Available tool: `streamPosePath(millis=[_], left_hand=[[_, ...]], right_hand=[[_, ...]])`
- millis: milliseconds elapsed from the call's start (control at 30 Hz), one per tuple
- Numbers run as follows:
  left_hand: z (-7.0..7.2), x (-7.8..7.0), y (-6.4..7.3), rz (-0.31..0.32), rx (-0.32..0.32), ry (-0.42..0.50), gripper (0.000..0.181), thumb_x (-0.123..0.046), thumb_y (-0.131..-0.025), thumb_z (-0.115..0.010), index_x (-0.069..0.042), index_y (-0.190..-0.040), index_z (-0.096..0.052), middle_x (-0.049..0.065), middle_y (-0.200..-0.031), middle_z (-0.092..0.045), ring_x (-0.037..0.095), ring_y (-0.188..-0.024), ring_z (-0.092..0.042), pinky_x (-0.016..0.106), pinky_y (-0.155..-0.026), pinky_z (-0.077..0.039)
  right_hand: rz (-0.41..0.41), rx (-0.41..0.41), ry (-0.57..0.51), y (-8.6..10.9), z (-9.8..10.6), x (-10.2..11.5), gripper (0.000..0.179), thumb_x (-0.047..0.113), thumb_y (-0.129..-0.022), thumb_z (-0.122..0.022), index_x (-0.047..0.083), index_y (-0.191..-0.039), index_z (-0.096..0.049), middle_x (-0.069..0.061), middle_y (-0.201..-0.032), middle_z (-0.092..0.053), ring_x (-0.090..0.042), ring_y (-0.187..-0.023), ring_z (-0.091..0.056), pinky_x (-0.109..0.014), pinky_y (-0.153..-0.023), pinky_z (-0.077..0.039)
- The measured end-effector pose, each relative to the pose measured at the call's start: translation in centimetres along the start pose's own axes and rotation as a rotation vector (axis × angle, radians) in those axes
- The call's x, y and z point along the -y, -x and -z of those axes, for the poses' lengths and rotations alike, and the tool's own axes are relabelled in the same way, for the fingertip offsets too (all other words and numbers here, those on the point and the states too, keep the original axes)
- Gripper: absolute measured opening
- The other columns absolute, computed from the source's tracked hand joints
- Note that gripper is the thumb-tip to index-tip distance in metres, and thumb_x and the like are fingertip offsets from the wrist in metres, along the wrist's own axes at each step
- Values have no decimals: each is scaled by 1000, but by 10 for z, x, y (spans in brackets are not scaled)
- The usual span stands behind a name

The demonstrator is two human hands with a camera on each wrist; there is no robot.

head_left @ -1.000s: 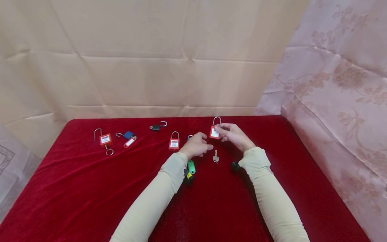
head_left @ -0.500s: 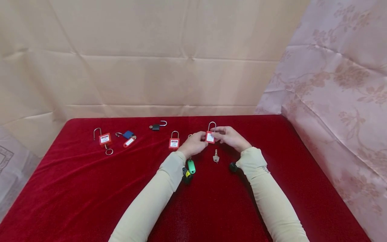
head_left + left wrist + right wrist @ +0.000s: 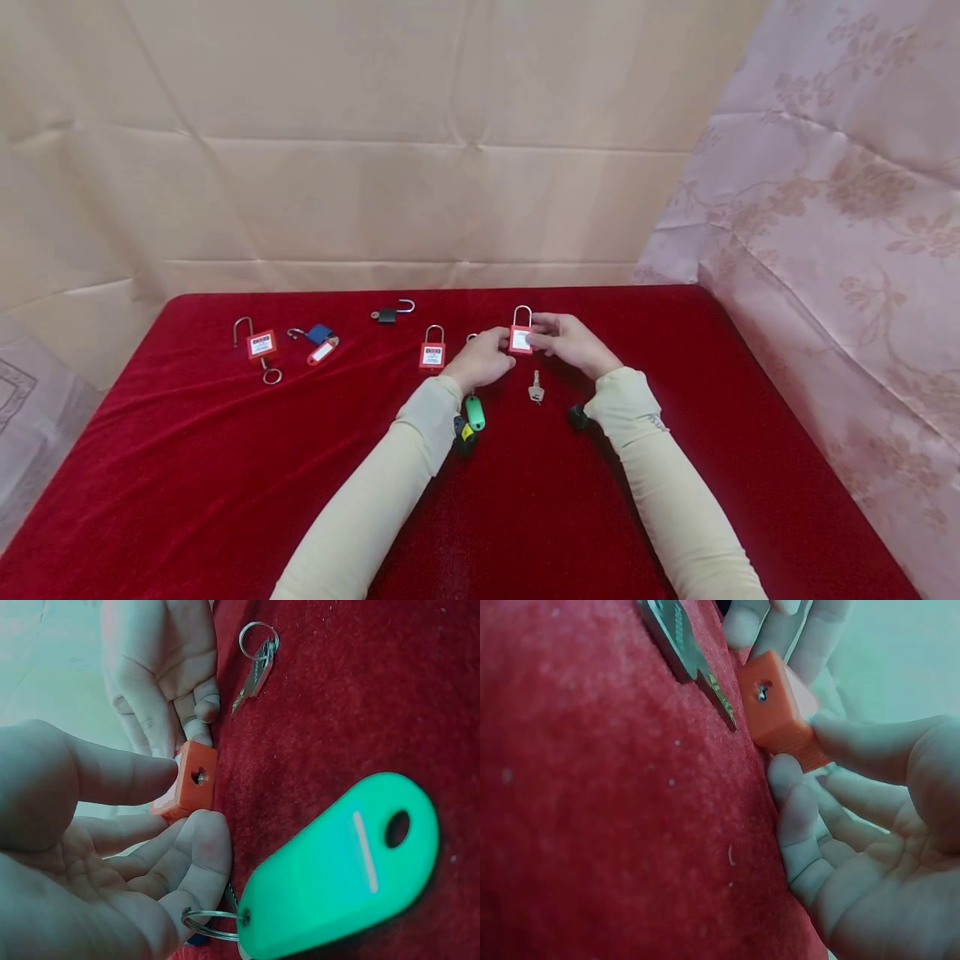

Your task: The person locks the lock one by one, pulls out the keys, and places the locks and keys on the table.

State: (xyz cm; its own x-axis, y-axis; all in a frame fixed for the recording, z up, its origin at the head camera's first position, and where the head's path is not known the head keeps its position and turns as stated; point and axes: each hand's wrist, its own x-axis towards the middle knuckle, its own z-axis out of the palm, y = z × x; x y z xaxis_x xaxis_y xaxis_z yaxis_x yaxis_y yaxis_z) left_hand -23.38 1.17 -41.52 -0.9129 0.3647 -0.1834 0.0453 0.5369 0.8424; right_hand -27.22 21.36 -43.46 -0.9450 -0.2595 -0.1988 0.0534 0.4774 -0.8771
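A red padlock with a white label and a raised shackle stands between my two hands. My left hand pinches it from the left, thumb on the label face. From the right, my right hand holds the same padlock, its thumb also at the label. Both wrist views show the orange-red keyhole end of the padlock. A small key lies on the red cloth just in front. Beneath my left wrist is a green key tag on a ring; my hand hides some of what it hangs from.
To the left lie another red padlock, a black padlock with its shackle swung out, a blue padlock with a red-rimmed tag, and a red padlock with a key ring. A curtain hangs behind the table.
My right hand has brought the red padlock left and slightly down to my left hand. My left fingers, spread and apart from it a second ago, now pinch it.
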Motion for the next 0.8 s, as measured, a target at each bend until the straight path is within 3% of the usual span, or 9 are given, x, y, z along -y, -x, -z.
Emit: streamPosePath(millis=[300, 533, 667, 800], left_hand=[[0, 0, 0, -18, -16, -20, 46, -8, -97, -60, 0, -142, -52, 17, -130, -61, 29, -115, -57, 44, -105, -43], [4, 2, 4, -45, -3, -28, 46, -10, -99, -59, -2, -143, -52, 16, -130, -61, 28, -111, -57, 43, -104, -44], [12, 3, 10, -89, -18, -45, 50, -9, -99, -60, -1, -147, -47, 16, -135, -60, 27, -117, -59, 42, -105, -45], [30, 6, 18, -148, -72, -64, 54, -8, -99, -61, 2, -149, -44, 19, -139, -58, 29, -117, -62, 41, -102, -48]], right_hand=[[25, -5, 15, 6, -1, 6, 56, 9, -96, -68, 6, -149, -49, -18, -134, -59, -31, -108, -62, -37, -91, -54], [37, -7, 15, 8, -3, 7, 53, 10, -98, -66, 7, -149, -50, -16, -138, -57, -31, -104, -62, -35, -86, -55], [74, -36, 30, 13, -2, 15, 51, 10, -98, -66, 6, -147, -51, -15, -140, -57, -32, -105, -63, -39, -86, -56], [127, -62, 62, 19, 0, 27, 49, 10, -98, -66, 4, -145, -52, -16, -139, -58, -33, -107, -63, -44, -90, -55]])
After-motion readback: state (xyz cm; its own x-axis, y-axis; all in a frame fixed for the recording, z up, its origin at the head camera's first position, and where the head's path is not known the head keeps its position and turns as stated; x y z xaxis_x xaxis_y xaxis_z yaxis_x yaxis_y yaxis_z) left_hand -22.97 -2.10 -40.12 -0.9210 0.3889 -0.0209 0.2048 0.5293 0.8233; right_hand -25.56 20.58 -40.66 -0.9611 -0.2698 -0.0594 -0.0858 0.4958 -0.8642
